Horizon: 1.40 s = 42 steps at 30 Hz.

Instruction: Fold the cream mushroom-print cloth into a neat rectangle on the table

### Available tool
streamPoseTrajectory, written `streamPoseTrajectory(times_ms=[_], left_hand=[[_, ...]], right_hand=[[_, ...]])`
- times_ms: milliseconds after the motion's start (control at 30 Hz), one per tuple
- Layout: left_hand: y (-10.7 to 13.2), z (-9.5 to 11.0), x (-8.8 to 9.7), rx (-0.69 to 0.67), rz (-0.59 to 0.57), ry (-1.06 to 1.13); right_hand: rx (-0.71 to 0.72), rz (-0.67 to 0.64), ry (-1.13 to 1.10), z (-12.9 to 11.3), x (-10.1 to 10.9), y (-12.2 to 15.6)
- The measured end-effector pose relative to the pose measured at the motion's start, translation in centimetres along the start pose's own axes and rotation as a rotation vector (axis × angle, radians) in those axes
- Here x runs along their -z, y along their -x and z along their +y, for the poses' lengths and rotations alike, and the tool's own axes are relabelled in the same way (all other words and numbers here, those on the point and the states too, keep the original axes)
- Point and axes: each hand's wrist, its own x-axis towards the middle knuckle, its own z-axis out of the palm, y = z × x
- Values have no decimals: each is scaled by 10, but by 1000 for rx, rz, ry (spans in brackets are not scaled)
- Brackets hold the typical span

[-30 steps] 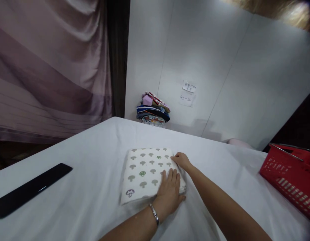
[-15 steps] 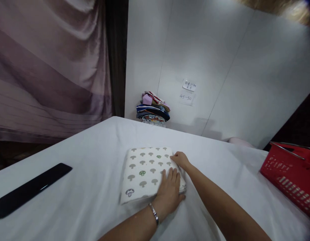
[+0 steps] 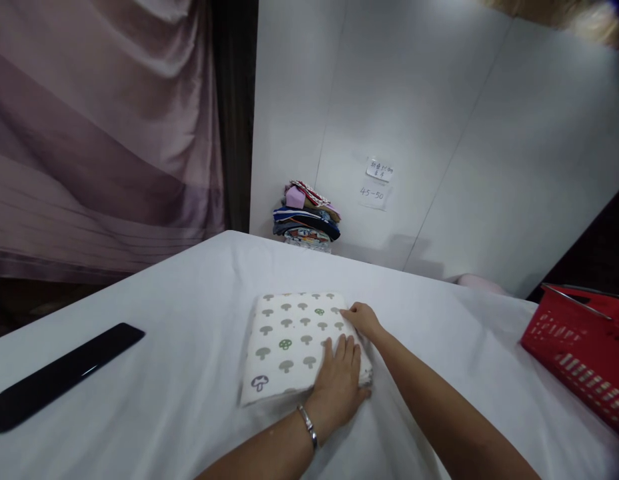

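Note:
A white folded cloth point(image 3: 289, 347) printed with grey and green mushrooms lies in a thick, squared bundle on the white-covered table. My left hand point(image 3: 338, 383), a silver bracelet at its wrist, rests flat on the near right part of the bundle, fingers stretched out and the thumb over the near right side. Farther up, my right hand point(image 3: 360, 320) is closed at the right edge of the cloth. Its fingers are curled, and the fingertips seem to pinch that edge.
A long black flat panel point(image 3: 64, 377) lies on the left of the table point(image 3: 189, 280). To the right stands a red plastic basket point(image 3: 574, 353) with a metal handle. Behind the far edge, a stack of folded clothes point(image 3: 307, 217) rises by the white wall.
Hardly anything differs. Both hands keep their places on the folded cloth, and the view has shifted very slightly.

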Motion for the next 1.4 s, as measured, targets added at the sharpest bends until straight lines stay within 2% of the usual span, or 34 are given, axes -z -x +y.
streamPoseTrajectory(times_ms=[167, 433, 567, 700, 833, 1067, 1400], left_hand=[[0, 0, 2, 6, -16, 0], [-1, -2, -12, -5, 54, 6], [-1, -2, -13, -10, 76, -5], [-1, -1, -9, -22, 108, -14], [-1, -2, -6, -25, 94, 1], [-1, -2, -9, -20, 90, -2], [8, 6, 4, -28, 69, 16]], right_hand=[[2, 8, 66, -3, -4, 0], [58, -11, 179, -11, -1, 2], [219, -11, 200, -30, -1, 5], [394, -148, 235, -44, -12, 6], [358, -264, 287, -43, -23, 0], [359, -284, 310, -39, -26, -9], [358, -235, 295, -37, -29, -3]])
